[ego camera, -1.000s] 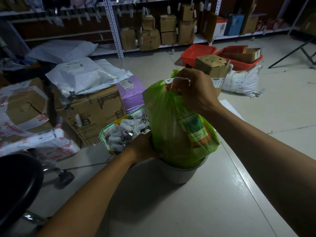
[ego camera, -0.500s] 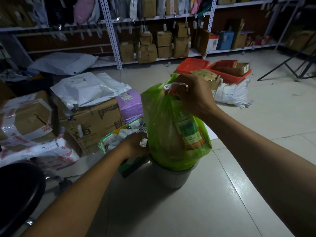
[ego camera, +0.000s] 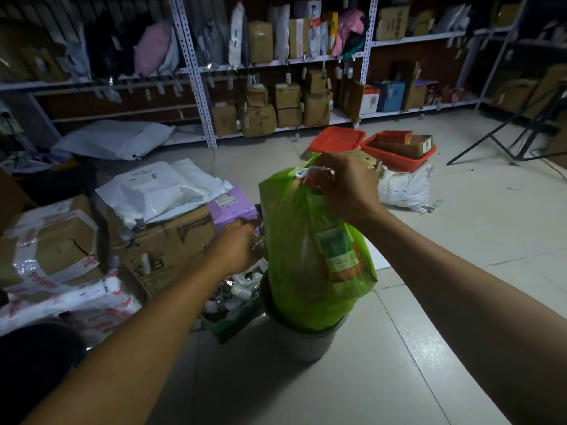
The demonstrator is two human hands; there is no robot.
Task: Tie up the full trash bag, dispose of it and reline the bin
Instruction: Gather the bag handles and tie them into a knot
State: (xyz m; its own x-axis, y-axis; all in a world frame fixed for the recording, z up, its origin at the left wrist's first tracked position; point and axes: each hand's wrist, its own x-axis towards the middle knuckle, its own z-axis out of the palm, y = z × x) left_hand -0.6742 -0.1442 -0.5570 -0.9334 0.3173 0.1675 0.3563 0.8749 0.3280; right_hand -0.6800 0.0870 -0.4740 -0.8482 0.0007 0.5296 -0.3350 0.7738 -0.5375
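A full green trash bag [ego camera: 294, 259] stands tall out of a small grey bin [ego camera: 306, 343] on the tiled floor. Cartons and packaging show through its thin plastic. My right hand [ego camera: 345, 187] grips the gathered top of the bag, where white drawstring loops stick out. My left hand [ego camera: 241, 246] is at the bag's left side, about halfway up, with its fingers curled toward the plastic. A thin white strand shows at its fingertips, and I cannot tell whether it holds anything.
A box of small white bottles [ego camera: 237, 289] touches the bin's left side. Cardboard boxes and parcels [ego camera: 162, 240] crowd the left. Red trays [ego camera: 395, 150] and a white sack [ego camera: 405, 188] lie behind. Shelving [ego camera: 276, 96] lines the back wall. A tripod [ego camera: 503, 133] stands at the right.
My left hand has risen from the bin's rim to the middle of the bag's left side. My right hand keeps its grip on the bag's top. The view has tilted up.
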